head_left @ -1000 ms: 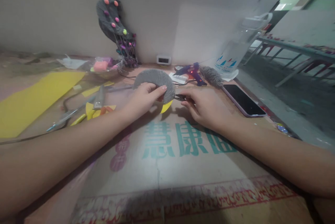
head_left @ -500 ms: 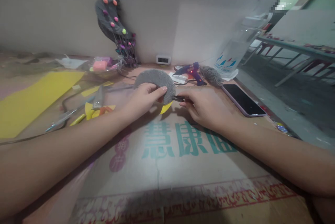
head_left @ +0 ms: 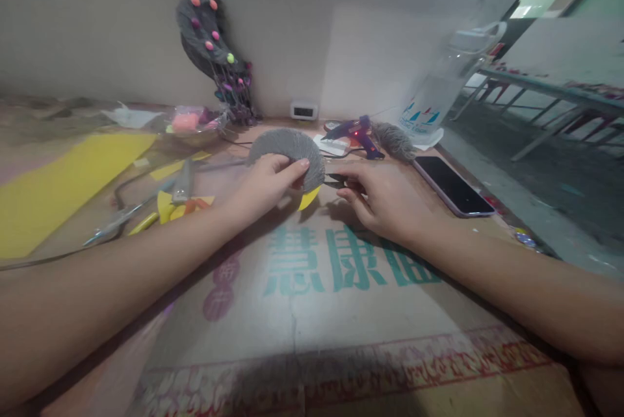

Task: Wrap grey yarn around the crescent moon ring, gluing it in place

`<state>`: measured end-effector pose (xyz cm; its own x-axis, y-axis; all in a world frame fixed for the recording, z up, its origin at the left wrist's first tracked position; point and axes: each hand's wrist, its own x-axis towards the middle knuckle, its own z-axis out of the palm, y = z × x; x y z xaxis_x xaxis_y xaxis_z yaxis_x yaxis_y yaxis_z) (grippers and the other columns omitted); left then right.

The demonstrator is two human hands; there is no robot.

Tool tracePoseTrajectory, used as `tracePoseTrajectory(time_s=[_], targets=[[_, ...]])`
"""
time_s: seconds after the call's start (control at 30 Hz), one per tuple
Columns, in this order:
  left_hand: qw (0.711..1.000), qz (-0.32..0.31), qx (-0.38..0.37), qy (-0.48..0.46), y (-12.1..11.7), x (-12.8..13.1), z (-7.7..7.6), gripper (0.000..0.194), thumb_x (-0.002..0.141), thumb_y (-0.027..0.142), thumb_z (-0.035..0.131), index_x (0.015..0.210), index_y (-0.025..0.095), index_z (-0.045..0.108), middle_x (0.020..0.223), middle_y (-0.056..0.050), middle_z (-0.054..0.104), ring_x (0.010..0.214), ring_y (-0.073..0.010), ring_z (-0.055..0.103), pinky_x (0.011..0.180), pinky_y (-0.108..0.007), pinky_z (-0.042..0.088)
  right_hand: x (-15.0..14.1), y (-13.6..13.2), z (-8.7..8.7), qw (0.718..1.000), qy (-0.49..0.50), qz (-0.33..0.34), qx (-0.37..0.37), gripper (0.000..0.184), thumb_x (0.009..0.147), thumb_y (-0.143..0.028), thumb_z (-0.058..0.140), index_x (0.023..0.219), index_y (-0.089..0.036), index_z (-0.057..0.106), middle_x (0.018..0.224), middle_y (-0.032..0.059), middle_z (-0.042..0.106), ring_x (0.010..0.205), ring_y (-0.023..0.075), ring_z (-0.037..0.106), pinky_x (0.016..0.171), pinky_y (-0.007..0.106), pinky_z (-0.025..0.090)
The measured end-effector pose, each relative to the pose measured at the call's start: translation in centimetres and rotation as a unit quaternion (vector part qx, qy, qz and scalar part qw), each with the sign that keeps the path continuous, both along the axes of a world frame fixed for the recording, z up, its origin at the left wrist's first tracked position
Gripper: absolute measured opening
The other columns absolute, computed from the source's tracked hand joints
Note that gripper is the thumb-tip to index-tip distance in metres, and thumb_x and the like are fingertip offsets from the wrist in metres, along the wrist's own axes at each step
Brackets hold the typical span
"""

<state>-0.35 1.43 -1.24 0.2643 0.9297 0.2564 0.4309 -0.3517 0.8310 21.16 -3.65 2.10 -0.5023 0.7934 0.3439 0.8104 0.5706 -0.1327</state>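
My left hand (head_left: 280,182) is closed on a curved shape wrapped in grey yarn (head_left: 287,141), thumb pressed on its front face. From below the wrapped shape's right end a piece of yellow paper (head_left: 309,199) sticks out. Between thumb and fingers, my right hand (head_left: 377,196) grips small dark thread snips (head_left: 336,180). Their two blades stand apart and point left, at the right edge of the wrapped shape. Whether the tips touch the yarn I cannot tell.
Cardboard (head_left: 244,332) covers the table under my arms. A purple glue gun (head_left: 358,134), a grey yarn bundle (head_left: 394,141), a phone (head_left: 453,186) and a water bottle (head_left: 429,92) stand right. Yellow sheet (head_left: 73,189) and a utility knife (head_left: 182,183) lie left; a decorated grey crescent (head_left: 205,34) leans behind.
The blades of the thread snips have spread apart as my right fingers loosened. My left hand and the yarn-wrapped shape have barely shifted.
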Motion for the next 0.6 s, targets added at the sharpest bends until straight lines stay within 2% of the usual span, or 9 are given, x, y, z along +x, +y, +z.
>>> tracePoseTrajectory(time_s=[0.2, 0.37, 0.5, 0.6], targets=[[1.000, -0.004, 0.009, 0.011, -0.1, 0.1, 0.1, 0.043, 0.090, 0.052, 0.054, 0.065, 0.018, 0.061, 0.064, -0.002, 0.062, 0.068, -0.0179, 0.058, 0.068, -0.030, 0.041, 0.2, 0.3, -0.6, 1.000, 0.021, 0.000, 0.013, 0.035, 0.096, -0.019, 0.054, 0.128, -0.020, 0.067, 0.116, 0.0090, 0.076, 0.098, 0.0245, 0.068, 0.083, 0.034, 0.049], [1.000, -0.006, 0.012, 0.010, -0.1, 0.0, 0.1, 0.043, 0.091, 0.051, 0.054, 0.065, 0.018, 0.062, 0.065, -0.002, 0.064, 0.070, -0.0185, 0.061, 0.070, -0.030, 0.043, 0.5, 0.6, -0.6, 0.999, 0.019, 0.031, 0.010, 0.030, 0.095, -0.015, 0.052, 0.117, -0.021, 0.071, 0.113, 0.0084, 0.076, 0.101, 0.0246, 0.068, 0.084, 0.035, 0.049], [1.000, 0.002, 0.022, 0.012, 0.0, 0.0, 0.0, 0.044, 0.091, 0.052, 0.054, 0.064, 0.018, 0.062, 0.065, -0.002, 0.064, 0.070, -0.0188, 0.061, 0.070, -0.030, 0.043, 1.0, 0.7, -1.5, 0.993, 0.003, 0.117, 0.013, 0.027, 0.096, -0.018, 0.053, 0.117, -0.020, 0.070, 0.105, 0.0077, 0.076, 0.095, 0.0223, 0.067, 0.081, 0.033, 0.048], [1.000, 0.003, 0.024, 0.006, 0.0, 0.0, 0.0, 0.044, 0.090, 0.053, 0.055, 0.065, 0.018, 0.063, 0.066, -0.002, 0.065, 0.070, -0.0184, 0.061, 0.070, -0.029, 0.043, 1.2, 0.7, -2.9, 0.971, 0.004, 0.230, 0.066, 0.028, 0.102, -0.034, 0.051, 0.117, -0.016, 0.067, 0.093, 0.0081, 0.074, 0.083, 0.0208, 0.065, 0.074, 0.033, 0.047]])
